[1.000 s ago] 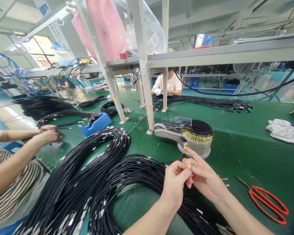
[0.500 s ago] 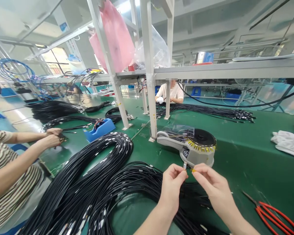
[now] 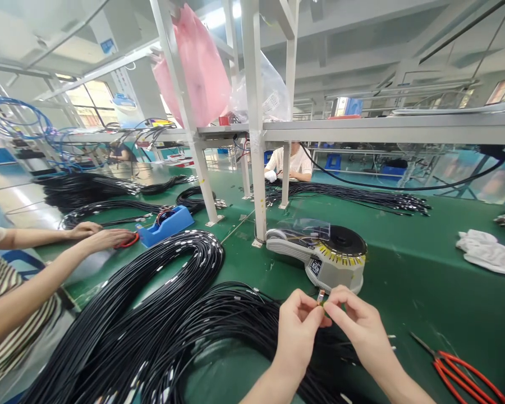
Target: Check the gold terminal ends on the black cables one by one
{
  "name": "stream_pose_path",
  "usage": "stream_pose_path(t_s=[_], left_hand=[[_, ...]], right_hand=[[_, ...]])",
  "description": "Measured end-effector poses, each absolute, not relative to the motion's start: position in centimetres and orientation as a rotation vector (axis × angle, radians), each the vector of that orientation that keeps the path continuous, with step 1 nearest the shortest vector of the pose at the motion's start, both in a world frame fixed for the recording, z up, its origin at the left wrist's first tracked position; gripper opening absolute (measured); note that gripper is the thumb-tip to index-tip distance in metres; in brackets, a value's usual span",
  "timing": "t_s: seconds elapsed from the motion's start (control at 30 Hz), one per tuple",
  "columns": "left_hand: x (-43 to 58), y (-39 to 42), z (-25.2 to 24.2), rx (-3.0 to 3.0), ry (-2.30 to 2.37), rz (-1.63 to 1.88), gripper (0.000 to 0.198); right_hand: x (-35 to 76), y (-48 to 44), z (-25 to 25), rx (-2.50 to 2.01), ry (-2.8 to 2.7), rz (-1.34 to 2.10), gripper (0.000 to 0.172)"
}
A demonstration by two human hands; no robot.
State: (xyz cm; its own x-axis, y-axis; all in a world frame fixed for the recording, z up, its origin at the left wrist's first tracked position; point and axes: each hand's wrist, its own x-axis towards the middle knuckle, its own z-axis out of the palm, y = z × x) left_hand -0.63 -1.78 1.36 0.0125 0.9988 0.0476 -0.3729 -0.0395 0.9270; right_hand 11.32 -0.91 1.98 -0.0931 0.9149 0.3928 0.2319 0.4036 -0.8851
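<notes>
My left hand (image 3: 297, 328) is closed in a pinch on a small cable connector (image 3: 321, 295), whose metallic end points up between the fingertips. Fingers pinched, my right hand (image 3: 357, 325) meets it there with a bit of yellow tape (image 3: 324, 304) at the connector's side; fingertips partly cover the tape. Just beyond both hands stands a grey round tape dispenser (image 3: 336, 275) with short yellow strips around its black disc. Bundled black cables (image 3: 235, 308) curve to the left of my hands and pass beneath them.
Red-handled scissors (image 3: 458, 370) lie at right, white gloves (image 3: 488, 252) farther back. A co-worker's hand (image 3: 105, 239) at left rests on a red-handled tool near a blue tape holder (image 3: 166, 225). Shelf posts (image 3: 257, 168) rise from the green table; another person sits behind.
My right hand has moved left, bringing the yellow tape against the connector. At left, the co-worker's hands have shifted to a red-handled tool on the table. The view has shifted slightly.
</notes>
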Motion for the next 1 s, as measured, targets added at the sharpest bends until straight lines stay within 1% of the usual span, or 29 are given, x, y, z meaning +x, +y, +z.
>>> stream_pose_path(t_s=[0.27, 0.63, 0.8, 1.0], left_hand=[[-0.48, -1.92, 1.17, 0.971, 0.907, 1.352, 0.026], [-0.47, -1.98, 1.15, 0.973, 0.909, 1.345, 0.026], [-0.26, -2.26, 0.80, 0.974, 0.768, 1.349, 0.027], [-0.11, -2.19, 1.03, 0.764, 0.691, 1.356, 0.035]], right_hand=[[11.49, -0.76, 1.64, -1.055, -1.575, 0.815, 0.021], [11.46, -0.71, 1.66, -1.093, -1.564, 0.771, 0.021], [11.33, -0.93, 2.06, -1.060, -1.553, 0.782, 0.020], [10.66, -1.14, 2.39, -1.055, -1.574, 0.858, 0.021]])
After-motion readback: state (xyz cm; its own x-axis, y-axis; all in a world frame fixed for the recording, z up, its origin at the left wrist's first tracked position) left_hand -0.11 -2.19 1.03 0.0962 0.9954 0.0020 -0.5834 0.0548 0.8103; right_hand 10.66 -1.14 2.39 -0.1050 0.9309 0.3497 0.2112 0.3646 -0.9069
